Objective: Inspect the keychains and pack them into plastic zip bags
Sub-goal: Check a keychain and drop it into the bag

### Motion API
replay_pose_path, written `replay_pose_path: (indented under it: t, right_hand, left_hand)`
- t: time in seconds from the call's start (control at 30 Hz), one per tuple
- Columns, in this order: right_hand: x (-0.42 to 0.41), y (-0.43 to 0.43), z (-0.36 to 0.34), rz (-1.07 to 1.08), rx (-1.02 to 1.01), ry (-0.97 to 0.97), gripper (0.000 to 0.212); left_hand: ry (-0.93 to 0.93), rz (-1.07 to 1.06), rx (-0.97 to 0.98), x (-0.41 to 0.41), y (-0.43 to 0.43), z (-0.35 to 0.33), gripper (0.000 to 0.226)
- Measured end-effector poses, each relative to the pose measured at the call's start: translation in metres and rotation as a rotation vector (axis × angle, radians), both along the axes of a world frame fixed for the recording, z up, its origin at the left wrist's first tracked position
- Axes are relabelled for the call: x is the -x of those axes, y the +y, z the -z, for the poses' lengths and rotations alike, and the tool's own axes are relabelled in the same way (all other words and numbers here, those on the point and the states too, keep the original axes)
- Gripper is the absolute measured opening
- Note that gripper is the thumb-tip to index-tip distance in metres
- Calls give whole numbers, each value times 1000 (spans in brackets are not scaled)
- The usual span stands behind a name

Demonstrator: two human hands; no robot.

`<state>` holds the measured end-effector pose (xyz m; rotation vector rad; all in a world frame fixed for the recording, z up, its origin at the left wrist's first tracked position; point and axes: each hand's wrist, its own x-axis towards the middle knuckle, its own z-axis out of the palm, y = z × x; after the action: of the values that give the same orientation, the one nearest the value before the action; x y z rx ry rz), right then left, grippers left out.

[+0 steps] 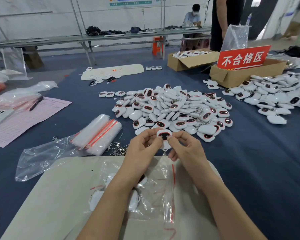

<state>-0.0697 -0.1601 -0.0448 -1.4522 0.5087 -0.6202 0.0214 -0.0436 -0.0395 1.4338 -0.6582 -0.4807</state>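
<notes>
Both my hands hold one white keychain (pixel 164 135) with a dark, red-rimmed face, just above the near edge of the big pile of keychains (pixel 173 108). My left hand (pixel 144 149) pinches its left side and my right hand (pixel 185 146) pinches its right side. Its metal clasp hangs below between my hands. Under my forearms, several packed zip bags (pixel 156 193) with red strips lie on a beige mat (pixel 47 196). A stack of unused zip bags (pixel 97 134) lies to the left, with loose metal clasps (pixel 119 149) beside it.
A second heap of keychains (pixel 274 96) lies at the right by a cardboard box (pixel 232 77) with a red sign. Another box (pixel 189 61) of keychains stands behind. Pink paper form (pixel 24 118) and pen lie at left. People are at the back.
</notes>
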Motion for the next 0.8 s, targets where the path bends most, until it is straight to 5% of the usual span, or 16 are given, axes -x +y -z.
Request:
replay_pose_path:
  t: [0.8]
  right_hand:
    - [2,3,-1,-42,59,16,18]
  left_hand:
    - [109,-39,44,-3,-2,2,19]
